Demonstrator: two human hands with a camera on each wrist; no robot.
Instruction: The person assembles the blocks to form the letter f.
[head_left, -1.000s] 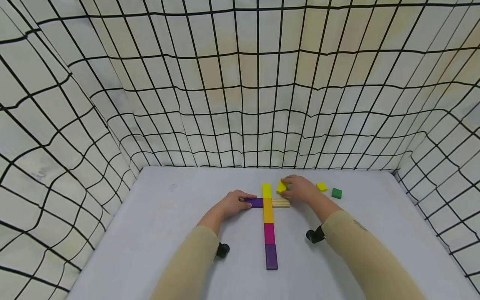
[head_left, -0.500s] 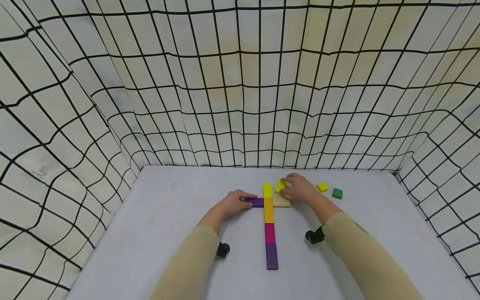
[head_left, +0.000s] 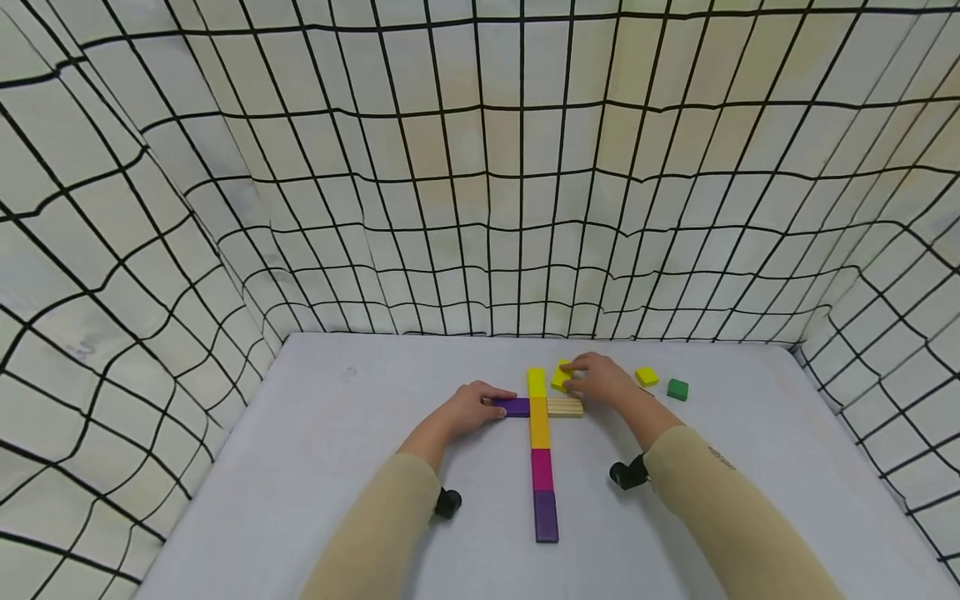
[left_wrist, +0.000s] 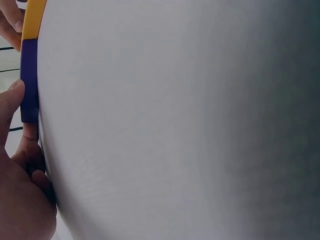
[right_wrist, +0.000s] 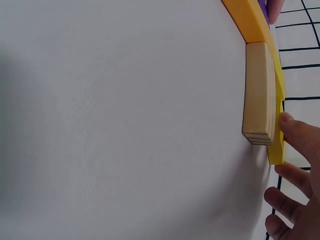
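In the head view a column of blocks runs toward me: yellow block (head_left: 537, 382), orange block (head_left: 539, 423), magenta block (head_left: 542, 470) and purple block (head_left: 546, 517). My left hand (head_left: 467, 407) holds the outer end of another purple block (head_left: 517, 407), whose inner end meets the orange one on the left. Opposite it a plain wooden block (head_left: 565, 408) extends to the right. My right hand (head_left: 602, 379) pinches a loose, slightly tilted yellow block (head_left: 559, 377) between thumb and fingers, just behind the wooden one. In the right wrist view, the wooden block (right_wrist: 259, 92) partly hides that yellow block (right_wrist: 276, 150).
A small yellow block (head_left: 647, 377) and a green block (head_left: 678, 389) lie beyond my right wrist. The white table (head_left: 337, 467) is bounded at the back and sides by black netting (head_left: 487, 225) over pale walls.
The yellow block in my right hand has shifted slightly left, toward the column's far end. My left hand keeps its hold on the purple block, and the arrangement stays as it was.
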